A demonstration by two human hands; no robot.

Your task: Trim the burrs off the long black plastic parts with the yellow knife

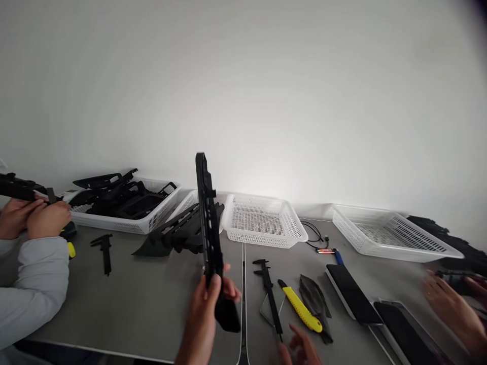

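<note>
My left hand is closed around the lower part of a long black plastic part, which stands nearly upright above the table. At the bottom edge of the view, my right hand is partly cut off, its visible fingers apart. It is close to the lower end of a black caliper lying on the table; whether they touch I cannot tell. Under the caliper is a small clear sheet. A yellow utility knife and a crumpled dark piece lie to its right.
Black parts fill the left white basket; more black parts lie beside it. Two other white baskets stand along the wall. Phone-like slabs lie right. Co-workers' hands work at both sides.
</note>
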